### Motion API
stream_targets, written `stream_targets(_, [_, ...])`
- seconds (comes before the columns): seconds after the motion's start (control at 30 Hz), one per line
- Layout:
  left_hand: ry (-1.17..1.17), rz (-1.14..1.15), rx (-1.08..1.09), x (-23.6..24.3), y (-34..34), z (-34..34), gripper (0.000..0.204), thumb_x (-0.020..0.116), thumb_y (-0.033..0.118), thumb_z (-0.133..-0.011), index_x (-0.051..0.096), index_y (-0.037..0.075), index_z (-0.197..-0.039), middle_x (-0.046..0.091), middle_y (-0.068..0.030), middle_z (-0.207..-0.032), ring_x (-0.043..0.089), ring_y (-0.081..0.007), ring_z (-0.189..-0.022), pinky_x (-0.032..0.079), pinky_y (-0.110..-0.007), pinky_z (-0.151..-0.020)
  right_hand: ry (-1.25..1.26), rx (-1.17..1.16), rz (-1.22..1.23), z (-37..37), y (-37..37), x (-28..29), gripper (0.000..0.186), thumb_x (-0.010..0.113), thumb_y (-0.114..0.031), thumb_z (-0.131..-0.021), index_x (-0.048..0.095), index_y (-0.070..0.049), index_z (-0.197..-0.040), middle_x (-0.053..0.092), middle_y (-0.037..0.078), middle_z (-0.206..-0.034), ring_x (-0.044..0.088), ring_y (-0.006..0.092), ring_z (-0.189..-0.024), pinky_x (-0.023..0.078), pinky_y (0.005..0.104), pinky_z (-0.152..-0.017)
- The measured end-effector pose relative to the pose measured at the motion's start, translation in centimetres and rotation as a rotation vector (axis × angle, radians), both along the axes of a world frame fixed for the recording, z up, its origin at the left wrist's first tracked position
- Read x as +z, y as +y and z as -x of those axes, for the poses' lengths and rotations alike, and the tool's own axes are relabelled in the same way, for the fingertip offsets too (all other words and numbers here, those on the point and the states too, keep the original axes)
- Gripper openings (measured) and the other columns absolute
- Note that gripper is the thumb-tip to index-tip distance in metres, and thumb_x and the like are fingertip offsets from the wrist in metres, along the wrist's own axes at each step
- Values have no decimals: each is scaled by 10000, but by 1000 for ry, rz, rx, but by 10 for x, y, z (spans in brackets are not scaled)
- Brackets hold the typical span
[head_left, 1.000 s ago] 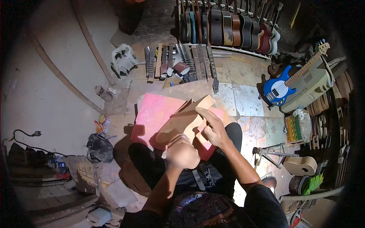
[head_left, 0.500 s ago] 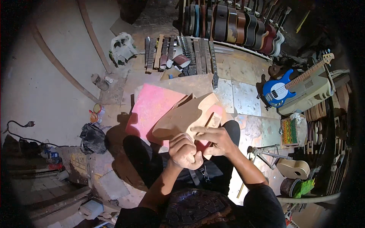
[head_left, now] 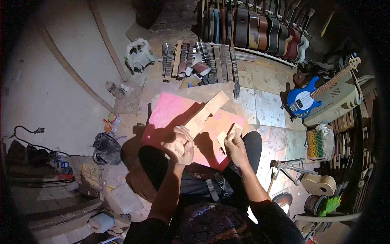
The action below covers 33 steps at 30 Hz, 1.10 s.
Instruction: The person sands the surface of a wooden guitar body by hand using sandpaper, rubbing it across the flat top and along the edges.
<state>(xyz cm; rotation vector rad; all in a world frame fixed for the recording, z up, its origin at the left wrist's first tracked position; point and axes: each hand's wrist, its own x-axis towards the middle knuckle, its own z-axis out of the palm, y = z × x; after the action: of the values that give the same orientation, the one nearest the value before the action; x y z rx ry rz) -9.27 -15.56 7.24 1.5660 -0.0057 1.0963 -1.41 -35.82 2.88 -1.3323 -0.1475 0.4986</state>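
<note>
In my left hand is a pale wooden guitar body, turned up so that its narrow edge faces me. The fingers are wrapped round its near end. A short way to the right, my right hand pinches a small flat tan piece, perhaps sandpaper; it is apart from the wood. Beneath both hands a pink board lies across my lap, with shadows of the hands and wood on it.
Several guitar necks lie on the tiled floor ahead, with a row of guitars behind. At right are a blue bass guitar, a metal stand and a small unfinished guitar body. A black bag lies left.
The guitar body has been tipped from its broad face onto its edge. My right hand has moved away from it, to the right, and my left hand has shifted left.
</note>
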Motion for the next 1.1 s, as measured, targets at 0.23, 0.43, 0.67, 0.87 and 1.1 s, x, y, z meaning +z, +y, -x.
stream_targets(0.23, [-25, -25, 195, 37, 13, -14, 130, 563, -54, -801, 477, 27, -747, 539, -75, -740, 553, -181, -670, 531, -360, -724, -241, 101, 113, 19, 29, 51, 397, 636, -5, -895, 527, -22, -1277, 545, 14, -982, 548, 112, -824, 483, 264, -756])
stream_targets(0.43, [174, -102, 414, 46, 3, -5, 95, 544, -33, -865, 514, 32, -802, 520, -14, -773, 439, -82, -670, 358, -231, -608, -781, 107, 282, 25, 58, 87, 294, 623, -25, -921, 640, -36, -1214, 607, 159, -1142, 623, 301, -1035, 508, 363, -908])
stream_targets(0.67, [-66, 161, 210, 19, 6, -12, 49, 484, -11, -815, 497, 34, -830, 457, -4, -790, 379, -69, -666, 331, -213, -600, -1011, 191, 476, 49, 61, 87, 529, 651, -4, -826, 615, -67, -1350, 620, 132, -1327, 660, 329, -1091, 568, 394, -891])
stream_targets(0.87, [105, 232, 163, 25, -3, -5, 148, 485, 28, -723, 476, 39, -871, 433, -25, -863, 377, -101, -751, 349, -245, -674, -1018, 233, 604, 24, 78, 96, 568, 610, 56, -819, 589, -32, -1380, 612, 209, -1358, 645, 373, -1162, 514, 407, -1032])
stream_targets(1.1, [16, 204, 146, 26, -2, -8, 187, 524, 197, -821, 443, 35, -868, 407, -40, -877, 400, -141, -792, 385, -295, -766, -954, 298, 537, 33, 71, 92, 583, 503, 30, -850, 554, -53, -1426, 544, 177, -1463, 573, 362, -1276, 450, 421, -1112])
